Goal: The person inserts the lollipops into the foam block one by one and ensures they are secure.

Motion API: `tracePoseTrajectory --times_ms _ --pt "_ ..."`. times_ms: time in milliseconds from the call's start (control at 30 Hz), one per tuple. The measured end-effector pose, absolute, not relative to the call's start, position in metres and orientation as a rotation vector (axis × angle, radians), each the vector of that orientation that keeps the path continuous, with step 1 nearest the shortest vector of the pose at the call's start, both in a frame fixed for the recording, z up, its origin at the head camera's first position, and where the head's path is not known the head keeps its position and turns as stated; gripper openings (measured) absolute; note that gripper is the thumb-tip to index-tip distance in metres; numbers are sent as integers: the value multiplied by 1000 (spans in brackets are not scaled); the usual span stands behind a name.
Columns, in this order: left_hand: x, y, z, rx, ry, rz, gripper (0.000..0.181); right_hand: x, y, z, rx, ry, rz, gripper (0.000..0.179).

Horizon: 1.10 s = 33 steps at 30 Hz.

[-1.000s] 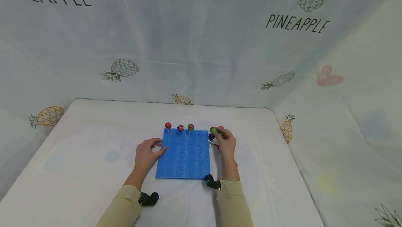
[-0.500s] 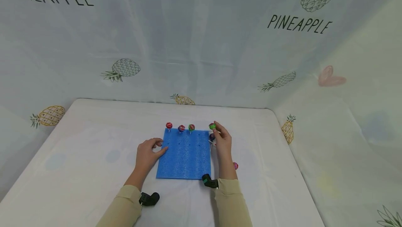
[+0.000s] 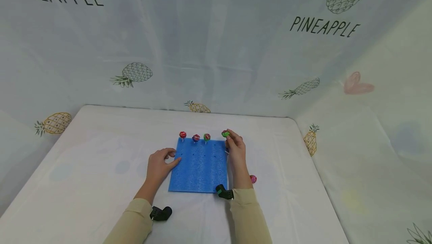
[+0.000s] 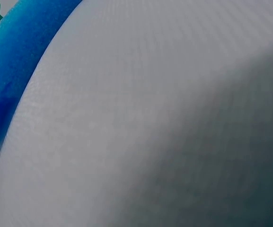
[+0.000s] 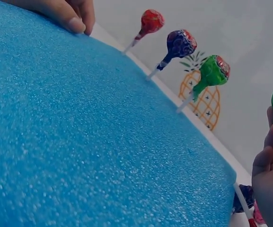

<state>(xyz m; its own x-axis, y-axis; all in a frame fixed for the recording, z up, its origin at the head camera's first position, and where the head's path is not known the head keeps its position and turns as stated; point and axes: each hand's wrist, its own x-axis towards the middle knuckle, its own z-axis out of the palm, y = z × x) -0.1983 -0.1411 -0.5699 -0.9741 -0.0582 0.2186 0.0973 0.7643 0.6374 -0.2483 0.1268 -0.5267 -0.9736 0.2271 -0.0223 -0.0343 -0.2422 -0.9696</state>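
A blue foam board [image 3: 199,172] with small holes lies on the table. Along its far edge, a red lollipop [image 5: 153,21], a dark blue-and-red lollipop [image 5: 181,44] and a green-and-red lollipop [image 5: 214,71] stand with their sticks in the foam. My left hand [image 3: 161,165] holds the board's left edge, thumb on top and fingers curled at the side. Beyond the board's far right corner, my right hand [image 3: 237,154] pinches a green lollipop [image 3: 225,133] just below its wrapped head, head upward. The fingers hide its stick.
A pink lollipop [image 3: 253,179] lies right of my right wrist. Beside the board's right edge lie a dark lollipop [image 5: 242,197] and a white stick [image 5: 242,201], partly behind my right hand. A pineapple-print curtain [image 3: 216,48] hangs behind the white table [image 3: 111,206].
My right hand has lifted the green lollipop and moved left, nearer the board's far right corner. The pink lollipop by the wrist has come into sight. My left hand stays on the board.
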Motion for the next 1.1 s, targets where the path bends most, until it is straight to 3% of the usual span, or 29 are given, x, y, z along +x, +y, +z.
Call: tracePoseTrajectory --times_ms 367,600,1100 --pt "-198 -141 -568 -41 -2734 -1004 39 -253 119 -533 -48 -1409 2624 28" --pt "-197 -141 -568 -54 -2722 -993 38 -257 115 -536 -51 -1623 2502 42" --pt "-201 -144 -576 -81 -2696 -1006 36 -254 116 -524 -108 -1865 2323 35"
